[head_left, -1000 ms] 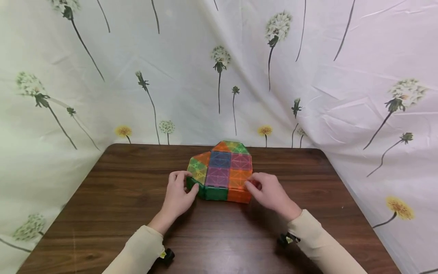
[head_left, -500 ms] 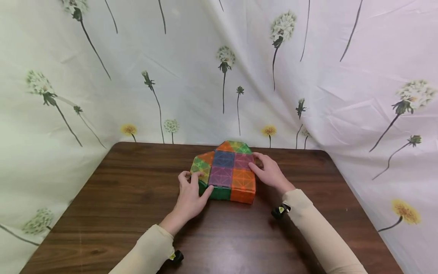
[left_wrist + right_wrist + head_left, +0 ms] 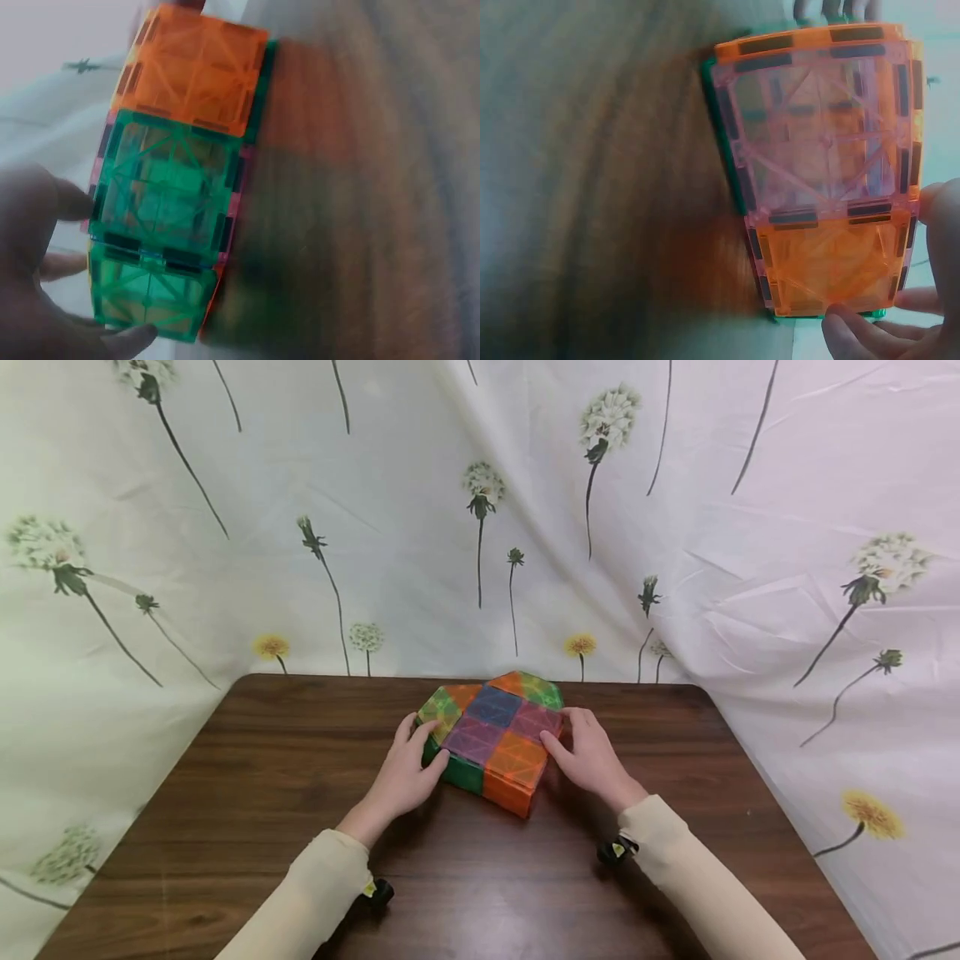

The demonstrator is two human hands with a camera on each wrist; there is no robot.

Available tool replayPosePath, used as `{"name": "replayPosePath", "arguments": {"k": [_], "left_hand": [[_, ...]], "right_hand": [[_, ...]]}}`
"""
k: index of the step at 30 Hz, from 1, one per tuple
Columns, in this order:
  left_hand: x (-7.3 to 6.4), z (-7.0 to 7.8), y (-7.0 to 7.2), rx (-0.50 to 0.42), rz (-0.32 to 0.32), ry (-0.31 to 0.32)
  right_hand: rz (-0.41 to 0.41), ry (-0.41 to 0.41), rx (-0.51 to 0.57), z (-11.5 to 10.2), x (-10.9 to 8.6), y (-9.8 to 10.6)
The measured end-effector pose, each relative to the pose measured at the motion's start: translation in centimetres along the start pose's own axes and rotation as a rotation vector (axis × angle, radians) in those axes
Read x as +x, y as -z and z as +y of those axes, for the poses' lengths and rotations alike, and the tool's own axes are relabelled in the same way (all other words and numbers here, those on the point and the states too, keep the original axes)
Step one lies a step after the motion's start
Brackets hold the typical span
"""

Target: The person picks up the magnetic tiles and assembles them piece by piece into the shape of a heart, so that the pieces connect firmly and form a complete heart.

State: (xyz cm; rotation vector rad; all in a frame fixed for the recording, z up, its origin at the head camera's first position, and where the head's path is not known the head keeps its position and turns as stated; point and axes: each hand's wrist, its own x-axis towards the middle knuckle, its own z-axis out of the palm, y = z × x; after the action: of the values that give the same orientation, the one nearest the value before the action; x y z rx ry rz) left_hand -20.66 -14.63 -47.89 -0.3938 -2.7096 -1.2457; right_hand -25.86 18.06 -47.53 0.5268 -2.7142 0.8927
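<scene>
A heart-shaped box of see-through magnetic tiles [image 3: 491, 735] sits at the middle of the table, turned at an angle with an orange corner toward me. Its top mixes purple, orange, blue, pink and yellow-green tiles. My left hand [image 3: 405, 777] holds the left side, fingers over the yellow-green lobe and thumb by the front edge; in the left wrist view its fingertips meet a green side tile [image 3: 161, 184]. On the right side, my right hand [image 3: 596, 760] grips with the thumb on the top edge. The right wrist view shows its fingers [image 3: 847, 330] at an orange side tile [image 3: 832, 262].
The brown wooden table [image 3: 225, 827] surrounds the box, its back edge just behind it. A white cloth with dandelion prints [image 3: 420, 527] hangs behind and at both sides. Each sleeve carries a small black wrist camera [image 3: 377, 893].
My right hand has moved from the box's front right corner farther back along its side. Between both hands the box has turned clockwise, its orange corner swinging toward me and left.
</scene>
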Motion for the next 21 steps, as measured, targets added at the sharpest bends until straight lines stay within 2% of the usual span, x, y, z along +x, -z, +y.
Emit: {"name": "replayPosePath", "arguments": {"k": [7, 13, 21], "left_hand": [[1.6, -1.3, 0.9, -0.031, -0.090, -0.003], [2.1, -2.3, 1.2, -0.065, -0.105, -0.022], [2.8, -2.8, 1.7, -0.068, -0.133, -0.039]], "right_hand": [[0.009, 0.012, -0.049, -0.7, -2.2, 0.1], [-0.002, 0.003, -0.068, -1.4, -2.9, 0.3], [-0.008, -0.019, -0.073, -2.1, -3.3, 0.3]]}}
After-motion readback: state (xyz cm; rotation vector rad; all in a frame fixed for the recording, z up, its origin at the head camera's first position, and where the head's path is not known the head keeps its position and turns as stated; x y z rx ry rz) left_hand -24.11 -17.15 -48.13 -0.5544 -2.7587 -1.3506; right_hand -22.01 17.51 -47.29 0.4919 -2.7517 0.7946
